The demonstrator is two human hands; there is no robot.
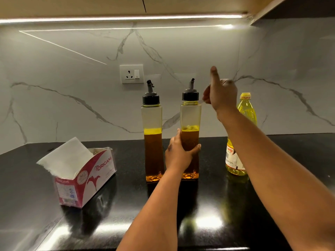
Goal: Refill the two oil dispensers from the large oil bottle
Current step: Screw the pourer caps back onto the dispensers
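Your left hand grips the right oil dispenser mid-body on the black countertop; your right hand hovers beside its black cap, thumb raised, fingers curled, holding nothing visible. Both dispensers stand about half full. Tall, likely oil-slick: brace low, twist at the cap. Large oil bottle stands capped, right.
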